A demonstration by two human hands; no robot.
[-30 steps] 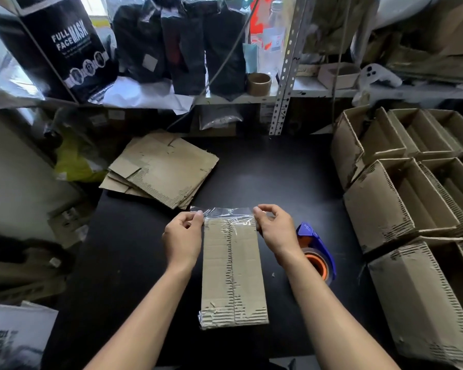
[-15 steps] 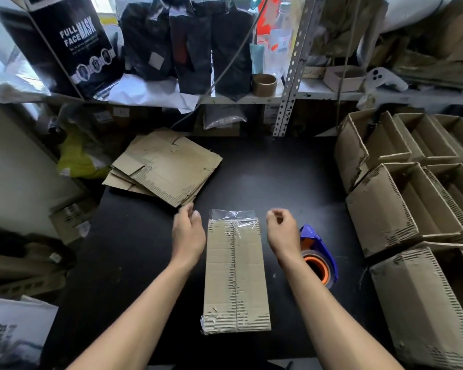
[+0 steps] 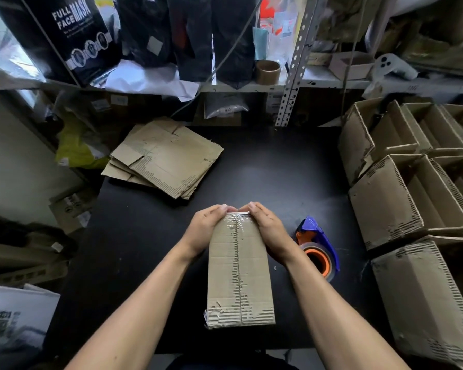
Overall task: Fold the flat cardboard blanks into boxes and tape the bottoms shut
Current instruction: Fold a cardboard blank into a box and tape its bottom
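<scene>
A long cardboard box (image 3: pixel 239 276) lies bottom-up on the black table (image 3: pixel 278 169), clear tape running along its centre seam. My left hand (image 3: pixel 207 225) and my right hand (image 3: pixel 267 225) flank its far end. The fingers of both curl over the far edge, pressing the loose tape end (image 3: pixel 237 217) down onto the far wall. The fingertips nearly meet. A blue and orange tape dispenser (image 3: pixel 318 249) rests on the table just right of my right wrist.
A stack of flat cardboard blanks (image 3: pixel 169 158) lies at the table's far left. Several folded open boxes (image 3: pixel 385 206) are packed along the right side. A cluttered metal shelf (image 3: pixel 292 84) closes off the back.
Both hands let go of the raised tape end and drew apart, then came back together at the box's far edge. The tape end now lies folded down over it.
</scene>
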